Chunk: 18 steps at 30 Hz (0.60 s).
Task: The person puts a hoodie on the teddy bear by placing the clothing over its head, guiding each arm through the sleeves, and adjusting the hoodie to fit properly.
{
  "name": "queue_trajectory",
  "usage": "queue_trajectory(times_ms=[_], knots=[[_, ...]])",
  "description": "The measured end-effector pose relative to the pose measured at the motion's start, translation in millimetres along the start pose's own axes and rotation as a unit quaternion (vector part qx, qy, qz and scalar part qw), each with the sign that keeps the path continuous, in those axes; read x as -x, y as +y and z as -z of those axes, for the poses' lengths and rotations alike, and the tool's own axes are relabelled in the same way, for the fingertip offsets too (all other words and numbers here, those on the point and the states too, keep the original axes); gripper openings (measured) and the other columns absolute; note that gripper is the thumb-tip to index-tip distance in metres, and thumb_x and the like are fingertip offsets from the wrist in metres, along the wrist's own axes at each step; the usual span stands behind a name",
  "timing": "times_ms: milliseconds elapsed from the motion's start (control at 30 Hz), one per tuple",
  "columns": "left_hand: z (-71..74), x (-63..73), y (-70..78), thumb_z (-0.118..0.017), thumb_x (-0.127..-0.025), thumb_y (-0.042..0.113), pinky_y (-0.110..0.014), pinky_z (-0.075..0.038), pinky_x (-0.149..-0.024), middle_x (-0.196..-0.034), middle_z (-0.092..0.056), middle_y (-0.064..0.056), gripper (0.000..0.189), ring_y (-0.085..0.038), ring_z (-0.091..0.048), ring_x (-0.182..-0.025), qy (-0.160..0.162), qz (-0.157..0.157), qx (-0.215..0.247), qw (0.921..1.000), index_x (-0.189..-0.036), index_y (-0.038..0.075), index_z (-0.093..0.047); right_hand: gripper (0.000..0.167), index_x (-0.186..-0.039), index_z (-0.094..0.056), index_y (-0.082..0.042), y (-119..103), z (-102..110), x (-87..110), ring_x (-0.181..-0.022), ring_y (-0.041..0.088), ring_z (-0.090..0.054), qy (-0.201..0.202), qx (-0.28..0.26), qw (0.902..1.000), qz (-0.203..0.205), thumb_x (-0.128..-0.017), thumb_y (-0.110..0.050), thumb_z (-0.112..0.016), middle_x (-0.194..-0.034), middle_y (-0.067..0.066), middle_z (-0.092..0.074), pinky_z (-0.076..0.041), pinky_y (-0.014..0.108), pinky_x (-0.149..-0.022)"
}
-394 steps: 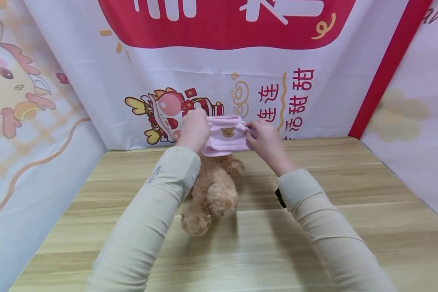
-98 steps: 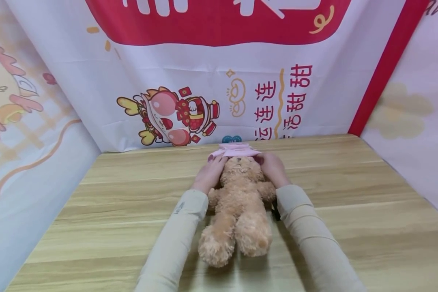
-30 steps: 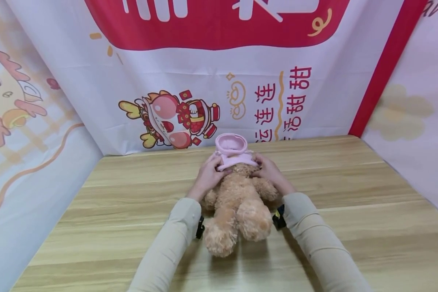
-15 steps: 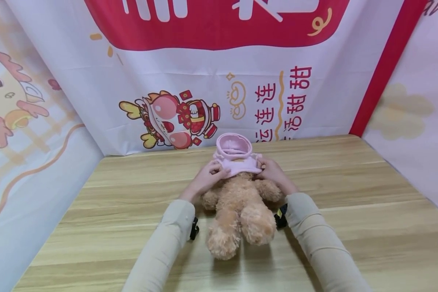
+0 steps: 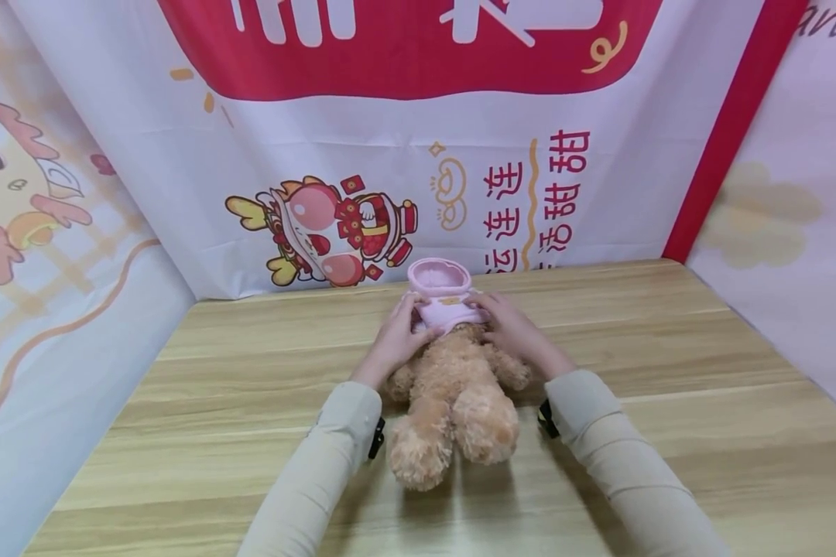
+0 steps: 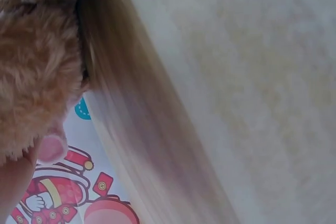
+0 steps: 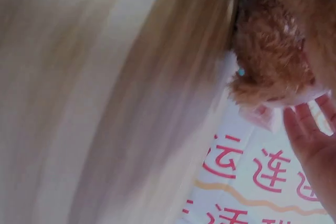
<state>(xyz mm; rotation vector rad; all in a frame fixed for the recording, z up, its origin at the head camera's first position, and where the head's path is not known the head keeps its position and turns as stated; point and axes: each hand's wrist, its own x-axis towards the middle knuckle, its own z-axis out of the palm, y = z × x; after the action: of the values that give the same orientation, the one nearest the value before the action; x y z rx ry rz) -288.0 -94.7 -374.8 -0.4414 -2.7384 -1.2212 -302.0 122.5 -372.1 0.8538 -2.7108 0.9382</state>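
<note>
A brown plush teddy bear [image 5: 453, 379] lies on its back, legs toward me. Its head is covered by a small pink doll top [image 5: 449, 311], whose round opening gapes at the far end. At the garment's left side my left hand [image 5: 393, 340] grips it near the hem, thumb on the front. My right hand [image 5: 519, 333] touches its right side with fairly straight fingers, blurred. In the left wrist view, fur [image 6: 37, 72] hides most of that hand. The right wrist view has the right fingers [image 7: 307, 124] spread against the pink cloth [image 7: 260, 116].
The wooden table [image 5: 251, 371] reaches back to a white and red printed cloth [image 5: 362, 124]. More printed cloth hangs at the left [image 5: 77, 201] and right sides. Black straps [image 5: 378, 437] show at both wrists.
Over the longer span, the pink top went from being held up above the bear to covering its head. In the last half second the right hand has shifted from the hem onto the garment's side.
</note>
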Motion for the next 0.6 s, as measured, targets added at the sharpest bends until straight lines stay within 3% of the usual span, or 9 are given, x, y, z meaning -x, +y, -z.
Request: queue_trajectory(times_ms=[67,300,467,600], knots=[[-0.4,0.4,-0.8,-0.071,-0.086,0.025,-0.038,-0.045,-0.088,-0.114,-0.052,-0.011,0.041,-0.023,-0.051,-0.099,-0.003,-0.002,-0.003,1.0000,-0.117,0.009,-0.050,0.053,-0.124,-0.052,-0.001,-1.6,-1.0,0.1,-0.113,0.039,-0.053,-0.002,0.004,0.9997,0.026,-0.075,0.008,-0.070,-0.118,0.025,-0.056,-0.044,0.053,-0.099],[0.8,1.9,1.2,-0.072,-0.085,0.027,-0.036,-0.041,-0.084,-0.102,-0.052,-0.009,0.032,-0.022,-0.047,-0.097,-0.015,-0.002,-0.027,0.9995,-0.105,0.010,-0.054,0.030,-0.093,-0.057,-0.001,-1.5,-4.0,-0.5,-0.092,0.029,-0.056,0.007,0.012,0.9988,0.046,-0.069,0.013,-0.068,-0.096,0.015,-0.061,-0.049,0.044,-0.083],[-0.2,2.6,1.0,-0.072,-0.084,0.021,-0.035,-0.039,-0.080,-0.096,-0.051,-0.009,0.025,-0.023,-0.047,-0.095,-0.016,-0.040,-0.025,0.9987,-0.095,0.008,-0.054,0.026,-0.074,-0.052,-0.007,0.8,-5.9,1.1,-0.075,0.020,-0.050,0.016,0.025,0.9974,0.066,-0.066,0.016,-0.062,-0.081,0.008,-0.055,-0.042,0.031,-0.067],[-2.9,4.8,-2.7,-0.072,-0.082,0.010,-0.029,-0.038,-0.078,-0.091,-0.049,-0.010,0.020,-0.022,-0.047,-0.090,-0.001,-0.068,0.014,0.9976,-0.084,0.005,-0.053,0.027,-0.067,-0.046,-0.008,0.4,-8.2,1.9,-0.070,0.018,-0.046,0.030,0.032,0.9962,0.076,-0.068,0.015,-0.059,-0.076,0.005,-0.051,-0.038,0.027,-0.063]])
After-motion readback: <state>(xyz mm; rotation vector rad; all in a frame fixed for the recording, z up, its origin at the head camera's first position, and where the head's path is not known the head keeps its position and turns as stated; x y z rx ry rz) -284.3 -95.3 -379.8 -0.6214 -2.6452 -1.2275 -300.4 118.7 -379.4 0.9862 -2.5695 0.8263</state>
